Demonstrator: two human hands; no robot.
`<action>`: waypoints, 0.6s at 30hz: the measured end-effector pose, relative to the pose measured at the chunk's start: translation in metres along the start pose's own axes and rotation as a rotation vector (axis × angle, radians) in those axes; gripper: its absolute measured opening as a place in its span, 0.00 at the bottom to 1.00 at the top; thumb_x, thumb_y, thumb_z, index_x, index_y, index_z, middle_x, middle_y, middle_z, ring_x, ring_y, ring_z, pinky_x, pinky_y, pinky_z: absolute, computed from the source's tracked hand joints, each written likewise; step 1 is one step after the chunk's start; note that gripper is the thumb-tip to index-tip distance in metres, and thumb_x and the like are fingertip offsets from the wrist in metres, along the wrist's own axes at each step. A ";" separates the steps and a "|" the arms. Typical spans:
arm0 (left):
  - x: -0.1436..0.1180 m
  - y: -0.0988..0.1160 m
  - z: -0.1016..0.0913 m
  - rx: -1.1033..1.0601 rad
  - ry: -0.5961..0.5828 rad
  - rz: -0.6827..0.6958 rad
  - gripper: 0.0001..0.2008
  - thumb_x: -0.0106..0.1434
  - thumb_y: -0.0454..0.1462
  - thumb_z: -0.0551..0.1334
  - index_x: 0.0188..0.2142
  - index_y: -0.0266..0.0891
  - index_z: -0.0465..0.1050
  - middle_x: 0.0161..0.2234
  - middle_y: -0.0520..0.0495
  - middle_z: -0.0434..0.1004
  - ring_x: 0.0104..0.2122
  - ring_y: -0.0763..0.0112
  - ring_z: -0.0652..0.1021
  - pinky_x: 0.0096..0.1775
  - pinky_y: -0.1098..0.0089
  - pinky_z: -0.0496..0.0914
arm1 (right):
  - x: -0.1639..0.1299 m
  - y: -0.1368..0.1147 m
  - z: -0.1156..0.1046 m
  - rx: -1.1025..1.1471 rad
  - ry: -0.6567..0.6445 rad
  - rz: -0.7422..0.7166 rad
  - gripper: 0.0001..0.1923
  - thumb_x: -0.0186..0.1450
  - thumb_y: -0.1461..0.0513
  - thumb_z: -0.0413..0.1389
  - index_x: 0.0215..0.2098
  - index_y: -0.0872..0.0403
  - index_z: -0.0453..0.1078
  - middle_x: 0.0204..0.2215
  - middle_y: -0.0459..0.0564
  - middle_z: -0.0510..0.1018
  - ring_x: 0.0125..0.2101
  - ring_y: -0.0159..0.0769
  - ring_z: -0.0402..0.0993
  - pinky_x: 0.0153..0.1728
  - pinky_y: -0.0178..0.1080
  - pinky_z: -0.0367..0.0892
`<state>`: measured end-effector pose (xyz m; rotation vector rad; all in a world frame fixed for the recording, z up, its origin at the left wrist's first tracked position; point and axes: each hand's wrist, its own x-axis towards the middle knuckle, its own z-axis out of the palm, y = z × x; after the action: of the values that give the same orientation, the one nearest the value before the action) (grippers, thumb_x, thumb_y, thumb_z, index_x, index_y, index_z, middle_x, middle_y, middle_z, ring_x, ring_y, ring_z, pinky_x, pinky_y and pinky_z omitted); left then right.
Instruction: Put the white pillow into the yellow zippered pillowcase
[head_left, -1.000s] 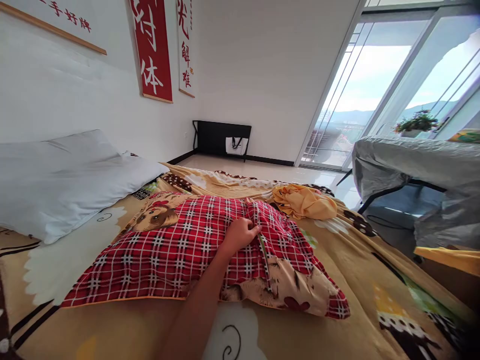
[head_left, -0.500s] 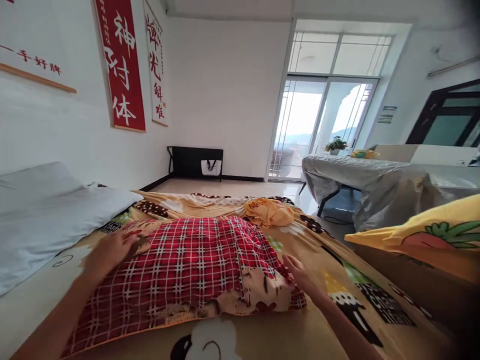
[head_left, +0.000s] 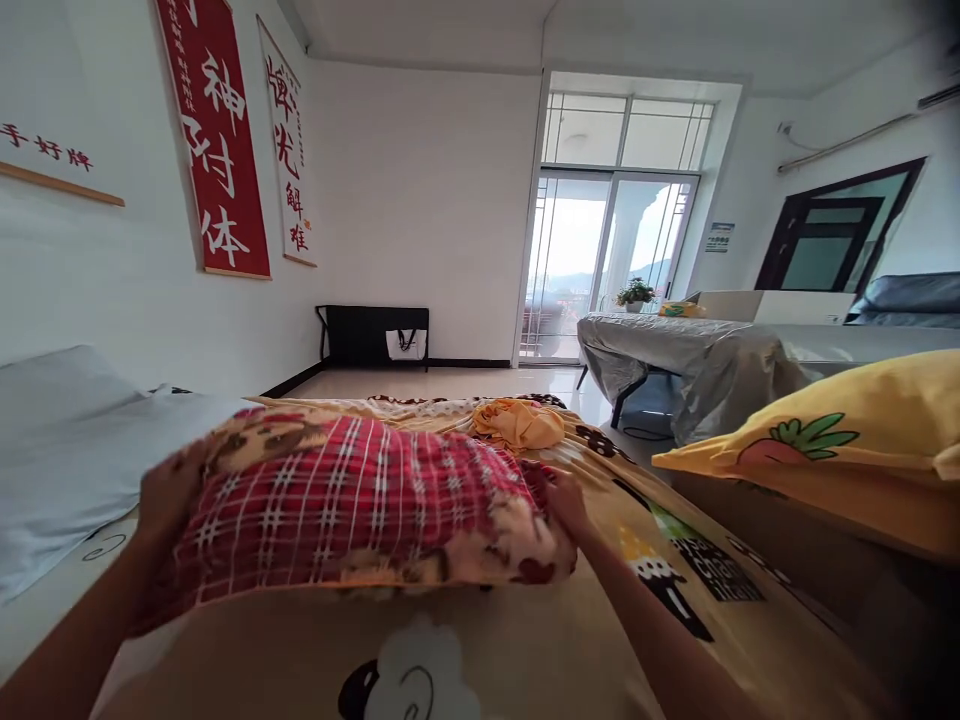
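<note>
A red plaid pillow (head_left: 360,515) with pale bear-like prints along its edges is raised a little off the bed, its near edge apart from the sheet. At its left end my left hand (head_left: 171,500) is closed on the side, the fingers partly hidden behind the cloth. My right hand (head_left: 564,505) grips the other end, fingers wrapped behind the fabric. Beneath lies a tan sheet (head_left: 525,660) printed with sheep, letters and other figures. A crumpled yellow cloth (head_left: 519,424) rests on the sheet beyond the pillow.
A pale grey pillow (head_left: 60,440) lies at the left by the wall. On the right is a yellow pillow with a carrot print (head_left: 847,440). Further off stand a plastic-covered table (head_left: 675,345), a black folded panel (head_left: 352,335) against the wall, and a glass door (head_left: 607,265).
Both hands have closed on the ends of the red plaid pillow and lifted it from the sheet. Before, they rested at its sides with fingers looser. The camera view has shifted right and up.
</note>
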<state>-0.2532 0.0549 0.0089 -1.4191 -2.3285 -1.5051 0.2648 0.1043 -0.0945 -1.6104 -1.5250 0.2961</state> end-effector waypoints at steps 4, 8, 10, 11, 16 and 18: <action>0.020 0.054 -0.029 -0.025 0.189 0.104 0.21 0.62 0.46 0.49 0.17 0.38 0.52 0.13 0.53 0.52 0.24 0.73 0.63 0.26 0.73 0.52 | -0.005 0.027 -0.028 -0.075 0.027 0.062 0.26 0.60 0.49 0.43 0.31 0.58 0.77 0.27 0.58 0.80 0.32 0.50 0.75 0.31 0.44 0.67; 0.028 0.126 -0.047 -0.051 0.277 0.344 0.19 0.62 0.44 0.52 0.18 0.37 0.52 0.15 0.54 0.49 0.21 0.76 0.59 0.26 0.72 0.50 | -0.014 0.029 -0.032 -0.110 -0.108 0.000 0.08 0.49 0.56 0.57 0.19 0.51 0.72 0.16 0.49 0.75 0.21 0.43 0.72 0.22 0.41 0.65; 0.028 0.163 -0.053 -0.062 0.363 0.538 0.19 0.62 0.44 0.53 0.20 0.37 0.53 0.17 0.55 0.49 0.21 0.77 0.58 0.27 0.72 0.50 | 0.002 0.009 -0.043 -0.120 -0.101 -0.066 0.06 0.50 0.59 0.57 0.25 0.49 0.74 0.21 0.49 0.77 0.24 0.43 0.74 0.26 0.43 0.68; 0.027 0.181 -0.057 -0.076 0.431 0.622 0.18 0.63 0.44 0.53 0.21 0.37 0.55 0.17 0.55 0.49 0.21 0.78 0.58 0.27 0.71 0.50 | 0.015 -0.008 -0.054 -0.122 -0.081 -0.107 0.10 0.52 0.59 0.56 0.31 0.49 0.75 0.25 0.50 0.79 0.27 0.44 0.75 0.30 0.44 0.70; 0.001 0.268 -0.096 -0.138 0.730 0.897 0.24 0.70 0.47 0.43 0.42 0.35 0.72 0.27 0.53 0.62 0.28 0.78 0.62 0.34 0.71 0.55 | 0.062 -0.166 -0.137 -0.213 0.241 -0.619 0.30 0.62 0.54 0.51 0.62 0.51 0.56 0.55 0.59 0.69 0.49 0.50 0.71 0.48 0.54 0.65; -0.018 0.290 -0.115 -0.009 0.676 1.021 0.30 0.71 0.49 0.35 0.54 0.37 0.66 0.35 0.53 0.66 0.32 0.78 0.64 0.36 0.71 0.56 | 0.054 -0.238 -0.171 -0.297 0.404 -0.860 0.37 0.63 0.53 0.51 0.67 0.48 0.45 0.63 0.57 0.58 0.57 0.55 0.62 0.50 0.58 0.62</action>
<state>-0.0899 -0.0081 0.2675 -1.4112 -0.9449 -1.3107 0.2307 0.0490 0.1967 -0.9879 -1.8169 -0.7104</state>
